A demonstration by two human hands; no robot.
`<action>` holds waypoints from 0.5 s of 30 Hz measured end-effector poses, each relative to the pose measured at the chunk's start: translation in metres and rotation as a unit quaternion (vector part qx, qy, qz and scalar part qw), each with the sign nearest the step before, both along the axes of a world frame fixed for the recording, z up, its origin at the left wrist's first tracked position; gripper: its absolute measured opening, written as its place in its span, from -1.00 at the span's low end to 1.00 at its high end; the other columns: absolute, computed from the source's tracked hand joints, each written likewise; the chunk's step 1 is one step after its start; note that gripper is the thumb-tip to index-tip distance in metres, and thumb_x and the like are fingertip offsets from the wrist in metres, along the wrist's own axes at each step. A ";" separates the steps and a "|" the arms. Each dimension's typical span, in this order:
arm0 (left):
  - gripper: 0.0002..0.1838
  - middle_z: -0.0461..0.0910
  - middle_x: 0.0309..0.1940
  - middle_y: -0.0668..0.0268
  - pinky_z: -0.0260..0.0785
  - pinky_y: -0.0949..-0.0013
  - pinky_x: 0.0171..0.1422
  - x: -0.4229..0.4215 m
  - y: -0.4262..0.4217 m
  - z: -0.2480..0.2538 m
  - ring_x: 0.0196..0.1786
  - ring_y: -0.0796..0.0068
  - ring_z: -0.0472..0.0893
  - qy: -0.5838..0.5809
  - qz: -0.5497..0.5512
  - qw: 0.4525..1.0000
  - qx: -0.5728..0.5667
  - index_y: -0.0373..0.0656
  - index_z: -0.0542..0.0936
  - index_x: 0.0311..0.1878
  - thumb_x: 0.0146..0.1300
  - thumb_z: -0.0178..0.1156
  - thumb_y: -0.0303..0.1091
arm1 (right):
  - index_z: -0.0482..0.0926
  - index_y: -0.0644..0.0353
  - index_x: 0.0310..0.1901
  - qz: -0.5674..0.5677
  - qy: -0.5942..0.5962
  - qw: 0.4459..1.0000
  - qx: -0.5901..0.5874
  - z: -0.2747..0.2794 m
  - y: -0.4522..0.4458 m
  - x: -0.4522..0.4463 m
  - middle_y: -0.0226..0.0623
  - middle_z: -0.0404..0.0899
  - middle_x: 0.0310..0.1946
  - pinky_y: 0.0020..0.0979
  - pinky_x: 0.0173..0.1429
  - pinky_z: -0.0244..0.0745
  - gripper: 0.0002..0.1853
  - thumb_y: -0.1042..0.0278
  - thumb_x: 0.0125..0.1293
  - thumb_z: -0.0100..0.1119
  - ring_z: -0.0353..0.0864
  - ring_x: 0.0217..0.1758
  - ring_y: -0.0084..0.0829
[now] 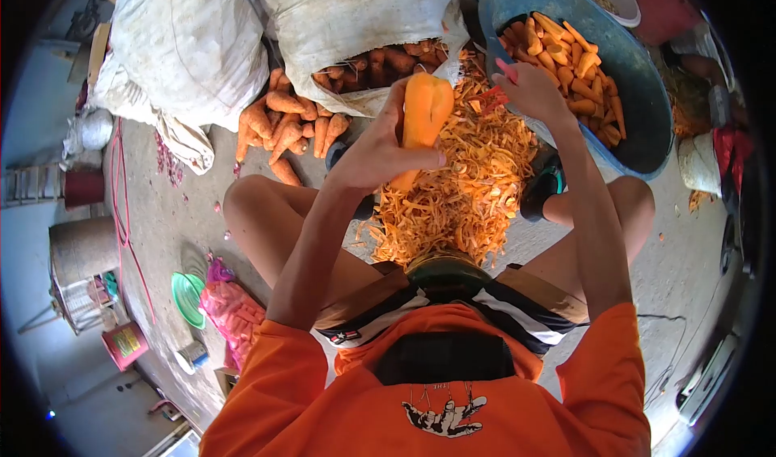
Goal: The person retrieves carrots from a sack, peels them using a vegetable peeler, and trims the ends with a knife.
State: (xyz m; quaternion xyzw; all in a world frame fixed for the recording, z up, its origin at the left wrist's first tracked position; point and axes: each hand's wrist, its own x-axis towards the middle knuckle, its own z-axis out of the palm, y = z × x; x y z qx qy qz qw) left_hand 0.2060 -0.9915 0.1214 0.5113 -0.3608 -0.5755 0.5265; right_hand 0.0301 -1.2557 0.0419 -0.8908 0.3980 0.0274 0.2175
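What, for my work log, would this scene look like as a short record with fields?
left hand: holds a peeled carrot upright
right hand: holds what looks like a red peeler, apart from that carrot
peelings: orange, heaped on the floor
blue tub: on the right, holding many finished carrots
open sack: white, with unpeeled carrots showing in its mouth
loose carrots: unpeeled, piled on the floor by the open sack

Left hand grips carrot; right hand holds peeler. Peelings heaped below. Tub far right, sack far left.
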 end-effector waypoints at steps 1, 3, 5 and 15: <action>0.09 0.42 0.15 0.30 0.45 0.33 0.23 0.004 -0.002 -0.001 0.12 0.45 0.53 -0.028 0.020 0.999 0.006 -0.08 0.11 0.58 0.05 0.59 -0.39 | 0.64 0.28 -0.21 0.021 -0.070 0.997 -0.009 0.020 0.020 0.000 0.02 0.68 -0.34 0.01 -0.04 0.56 -0.61 0.04 0.50 0.16 0.72 -0.19 0.06; 0.15 0.43 0.14 0.29 0.45 0.34 0.23 0.011 -0.005 -0.002 0.15 0.46 0.52 -0.067 0.056 0.996 0.002 -0.14 0.11 0.55 0.00 0.70 -0.29 | 0.63 0.27 -0.22 0.048 -0.143 0.988 -0.016 0.051 0.053 0.006 0.02 0.67 -0.36 0.00 -0.07 0.55 -0.63 0.06 0.49 0.17 0.72 -0.22 0.07; 0.14 0.44 0.14 0.29 0.46 0.34 0.25 0.012 -0.007 -0.002 0.16 0.45 0.52 -0.075 0.073 0.995 -0.005 -0.16 0.12 0.53 -0.01 0.71 -0.29 | 0.65 0.26 -0.19 0.136 -0.204 0.966 0.078 0.068 0.080 0.011 0.03 0.66 -0.37 0.02 -0.11 0.53 -0.72 0.16 0.42 0.23 0.70 -0.23 0.10; 0.10 0.45 0.16 0.26 0.46 0.33 0.34 0.004 -0.013 0.005 0.22 0.43 0.52 -0.115 0.085 0.988 -0.050 -0.19 0.13 0.47 -0.02 0.71 -0.31 | 0.63 0.29 -0.12 0.206 -0.232 0.950 0.039 0.065 0.115 0.013 0.10 0.65 -0.30 0.05 -0.05 0.50 -0.79 0.43 0.23 0.27 0.63 -0.16 0.19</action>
